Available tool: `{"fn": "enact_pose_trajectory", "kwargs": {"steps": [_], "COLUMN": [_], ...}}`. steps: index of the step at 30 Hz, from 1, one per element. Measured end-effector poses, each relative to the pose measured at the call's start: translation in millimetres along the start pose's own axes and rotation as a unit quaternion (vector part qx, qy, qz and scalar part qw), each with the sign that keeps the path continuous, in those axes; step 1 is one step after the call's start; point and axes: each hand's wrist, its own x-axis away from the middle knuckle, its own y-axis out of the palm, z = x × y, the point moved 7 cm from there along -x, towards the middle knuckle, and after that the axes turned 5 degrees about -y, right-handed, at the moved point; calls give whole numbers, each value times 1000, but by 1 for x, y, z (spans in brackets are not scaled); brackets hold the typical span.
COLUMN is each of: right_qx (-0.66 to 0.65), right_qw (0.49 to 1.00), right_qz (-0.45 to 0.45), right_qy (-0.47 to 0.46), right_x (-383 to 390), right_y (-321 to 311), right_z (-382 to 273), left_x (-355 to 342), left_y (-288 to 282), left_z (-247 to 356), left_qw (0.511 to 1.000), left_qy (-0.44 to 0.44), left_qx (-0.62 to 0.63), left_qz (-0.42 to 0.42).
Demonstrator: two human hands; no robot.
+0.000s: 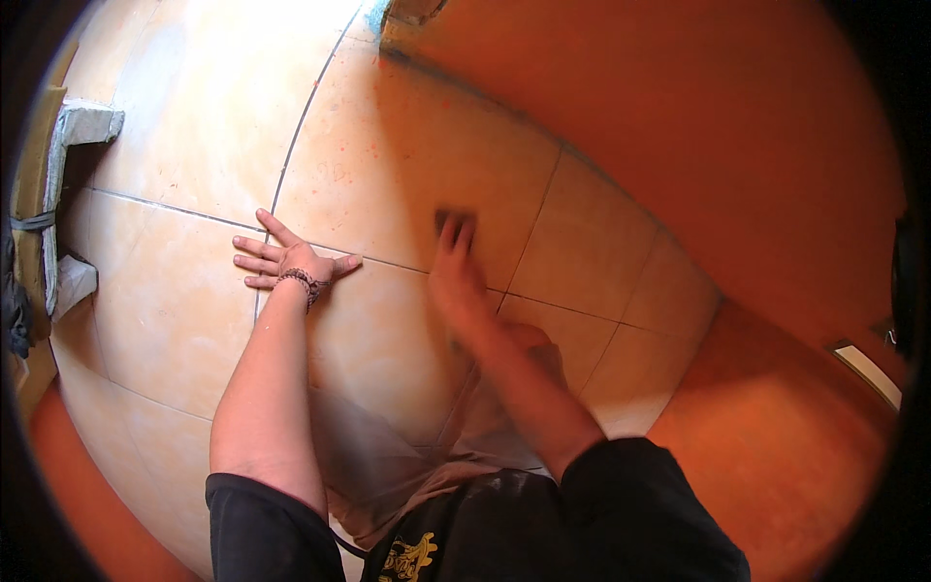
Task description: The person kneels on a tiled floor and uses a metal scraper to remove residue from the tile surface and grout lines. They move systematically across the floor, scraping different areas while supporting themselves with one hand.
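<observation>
My left hand lies flat on the beige floor tiles, its fingers spread across a grout line, with a braided bracelet at the wrist. My right hand, blurred, is closed on a small dark block against the tiles at the middle of the view, on the shadowed side. My bent leg in brown shorts shows behind my right forearm. What the dark block is exactly is too blurred to tell.
An orange wall borders the tiles at the upper right. A wooden structure with whitish pieces stands at the left edge. An orange surface fills the lower right, near a pale strip and dark items at the far right.
</observation>
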Motion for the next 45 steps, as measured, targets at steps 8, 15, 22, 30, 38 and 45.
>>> {"fn": "enact_pose_trajectory", "kwargs": {"steps": [8, 15, 22, 30, 38, 45], "right_qx": [-155, -65, -80, -136, 51, 125], "right_qw": [983, 992, 981, 969, 997, 960], "right_qz": [-22, -67, -80, -61, -15, 167], "right_qy": [98, 84, 155, 194, 62, -185], "right_x": [-55, 85, 59, -53, -26, 2], "right_y": [-44, 17, 17, -30, -29, -12], "right_z": [66, 36, 87, 214, 165, 42], "left_x": [4, -6, -2, 13, -1, -4], "left_y": [0, 4, 6, 4, -2, -3], "left_z": [6, -5, 0, 17, -2, -4], "left_qw": [998, 998, 999, 998, 1000, 1000], "left_qy": [22, -8, -2, 35, 5, 15], "left_qx": [-16, -32, -20, -1, 14, 19], "left_qz": [49, 58, 46, 43, 22, 11]}}
